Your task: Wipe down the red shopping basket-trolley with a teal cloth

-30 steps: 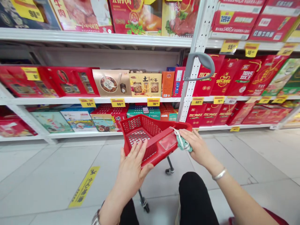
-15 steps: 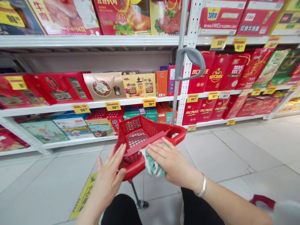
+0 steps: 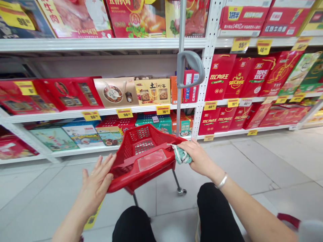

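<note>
Right hand [image 3: 196, 159] gripping soft teal cloth [image 3: 182, 156] against rim of red plastic mesh basket [image 3: 128, 151], likely light, stiff; left hand [image 3: 94, 190] open, just beside.

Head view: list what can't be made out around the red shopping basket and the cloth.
Head view:
- Most of the green-and-white cloth: the right hand covers it.
- Yellow floor sticker: the left forearm and the basket hide most of it.
- Red-handled object: cut off by the bottom-right edge.
</note>
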